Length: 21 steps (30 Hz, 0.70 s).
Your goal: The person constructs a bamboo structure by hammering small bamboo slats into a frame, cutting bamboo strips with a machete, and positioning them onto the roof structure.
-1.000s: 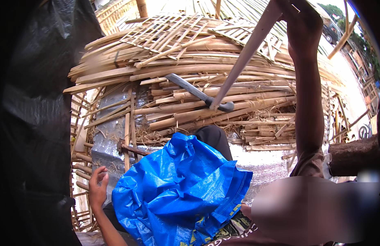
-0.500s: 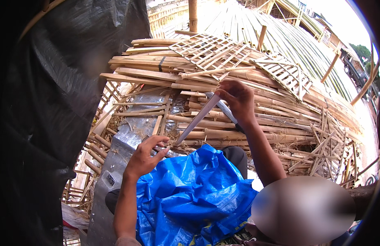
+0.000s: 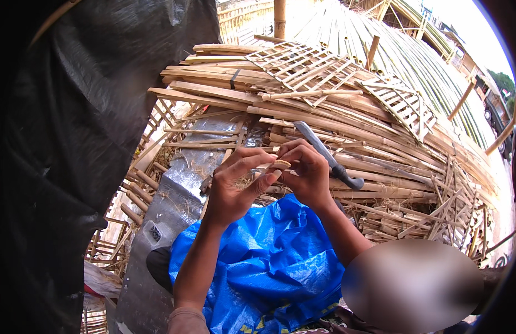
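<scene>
From where I stand, a dark sheet (image 3: 96,128) hangs at the far left, and to its right the person's left hand (image 3: 234,179) comes up over the lap, thumb and fingers pinched together on a pale strip (image 3: 282,164); the strip sits in the narrow gap between the two hands, above the far edge of a crumpled blue sheet (image 3: 269,250), its visible part running roughly left to right, though fingers hide much of it and I can't tell its full length; just right of it the right hand (image 3: 307,177) is closed on the same piece, so neither hand is clearly nearer; farther right, just past that right hand, a large knife (image 3: 318,142) slants across the bamboo pile (image 3: 380,131), handle toward the near right, blade toward the far left, untouched
</scene>
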Motion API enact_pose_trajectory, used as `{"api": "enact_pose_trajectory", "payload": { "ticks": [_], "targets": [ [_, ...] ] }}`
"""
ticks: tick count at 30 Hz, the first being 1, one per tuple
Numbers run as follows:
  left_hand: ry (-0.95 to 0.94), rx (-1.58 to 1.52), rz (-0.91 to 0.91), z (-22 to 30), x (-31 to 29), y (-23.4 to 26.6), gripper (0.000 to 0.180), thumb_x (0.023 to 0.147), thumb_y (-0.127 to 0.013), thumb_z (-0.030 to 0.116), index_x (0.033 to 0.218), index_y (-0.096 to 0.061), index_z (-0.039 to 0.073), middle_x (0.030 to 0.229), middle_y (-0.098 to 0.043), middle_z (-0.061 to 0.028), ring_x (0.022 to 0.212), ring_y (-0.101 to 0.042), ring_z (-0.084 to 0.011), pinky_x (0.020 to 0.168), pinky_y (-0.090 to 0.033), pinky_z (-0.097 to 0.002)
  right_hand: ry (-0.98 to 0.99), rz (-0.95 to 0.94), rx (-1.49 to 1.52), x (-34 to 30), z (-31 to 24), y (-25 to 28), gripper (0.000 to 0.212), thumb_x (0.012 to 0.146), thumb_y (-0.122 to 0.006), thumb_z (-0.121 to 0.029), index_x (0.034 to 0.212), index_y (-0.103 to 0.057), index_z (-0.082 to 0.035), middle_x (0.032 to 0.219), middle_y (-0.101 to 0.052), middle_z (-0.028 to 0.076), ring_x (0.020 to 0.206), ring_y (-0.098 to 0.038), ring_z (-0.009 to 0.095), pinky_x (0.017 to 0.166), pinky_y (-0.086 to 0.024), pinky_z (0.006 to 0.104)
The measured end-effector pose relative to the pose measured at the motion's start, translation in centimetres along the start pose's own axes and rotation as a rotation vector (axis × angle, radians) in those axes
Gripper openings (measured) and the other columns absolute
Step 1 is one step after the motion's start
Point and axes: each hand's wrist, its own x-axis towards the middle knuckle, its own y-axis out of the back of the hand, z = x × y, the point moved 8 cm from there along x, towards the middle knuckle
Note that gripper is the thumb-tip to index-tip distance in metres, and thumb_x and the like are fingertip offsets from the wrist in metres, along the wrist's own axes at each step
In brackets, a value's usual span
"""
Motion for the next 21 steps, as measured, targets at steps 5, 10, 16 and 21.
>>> {"api": "enact_pose_trajectory", "payload": {
  "ticks": [5,10,16,21],
  "targets": [
    [0.049,0.065,-0.013,0.4,-0.7,0.6,0.028,0.076,-0.080,0.013,0.102,-0.071,0.007,0.090,-0.068,-0.0068,0.085,-0.067,-0.0197,0.075,-0.054,-0.0318,0.106,-0.061,-0.178,-1.2,-1.2,-1.1,0.023,0.065,-0.083,-0.005,0.079,-0.065,-0.004,0.088,-0.067,0.008,0.087,-0.066,0.020,0.077,-0.052,0.0309],
    [-0.079,0.095,-0.037,1.0,-1.0,0.8,0.026,0.068,-0.083,0.006,0.092,-0.074,0.007,0.086,-0.069,-0.0052,0.080,-0.068,-0.0172,0.071,-0.055,-0.0287,0.149,-0.069,-0.212,-2.0,-1.5,-2.0,0.026,0.064,-0.084,-0.007,0.085,-0.069,-0.005,0.092,-0.068,0.008,0.087,-0.067,0.021,0.075,-0.053,0.0317],
    [-0.089,-0.008,0.006,0.8,-4.1,2.5,0.026,0.062,-0.086,0.004,0.083,-0.071,0.005,0.079,-0.069,-0.0062,0.075,-0.068,-0.0162,0.068,-0.056,-0.0289,0.255,-0.084,-0.225,-5.3,-3.0,-3.8,0.033,0.064,-0.082,-0.004,0.095,-0.073,-0.009,0.094,-0.069,0.006,0.081,-0.066,0.019,0.068,-0.053,0.0304],
    [-0.115,-0.149,0.100,0.3,-8.1,4.8,0.032,0.061,-0.089,0.012,0.078,-0.062,0.006,0.077,-0.066,-0.0075,0.073,-0.067,-0.0191,0.067,-0.056,-0.0316,0.301,-0.089,-0.272,-8.2,-3.6,-6.9,0.037,0.064,-0.081,-0.002,0.100,-0.074,-0.010,0.090,-0.068,0.005,0.072,-0.062,0.018,0.064,-0.050,0.0301]
  ]
}}
